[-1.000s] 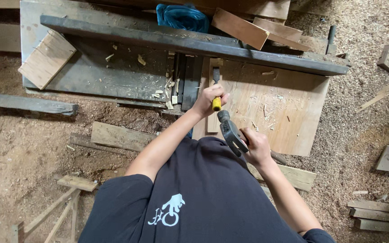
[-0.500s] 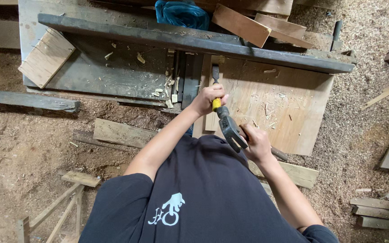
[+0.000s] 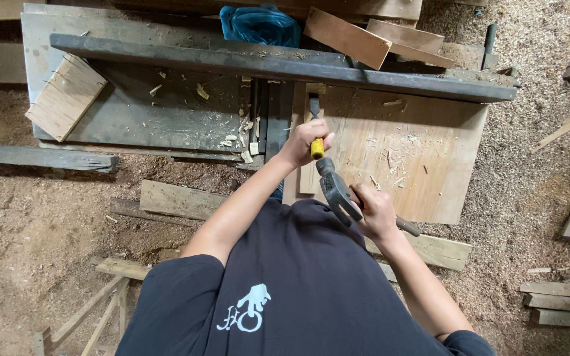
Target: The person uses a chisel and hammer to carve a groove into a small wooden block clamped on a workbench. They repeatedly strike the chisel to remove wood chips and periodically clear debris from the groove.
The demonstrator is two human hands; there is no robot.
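Seen from above, over a bench strewn with chips.

Far left of both hands: a pale block, lying tilted on the bench's left end; below it, a dark plank on the sawdust floor.

Left hand: fingers curled tight into a fist round the yellow handle of a chisel. Chisel held roughly upright, dark blade emerging above the fist, tip set against a narrow strip just beneath the hand. Whether the tip had entered the wood could not be told.

Above the left hand: a long dark beam lying across the bench, and beyond it a blue bag.

Right hand: closed firmly on the shaft of a hammer, close behind the head. Hammer head just below and right of the chisel's yellow butt, very near it; contact not discernible. Shaft end protruding to the right of the hand.

Right of both hands: a light board, scattered with shavings. Farther right: loose offcuts on the sawdust.
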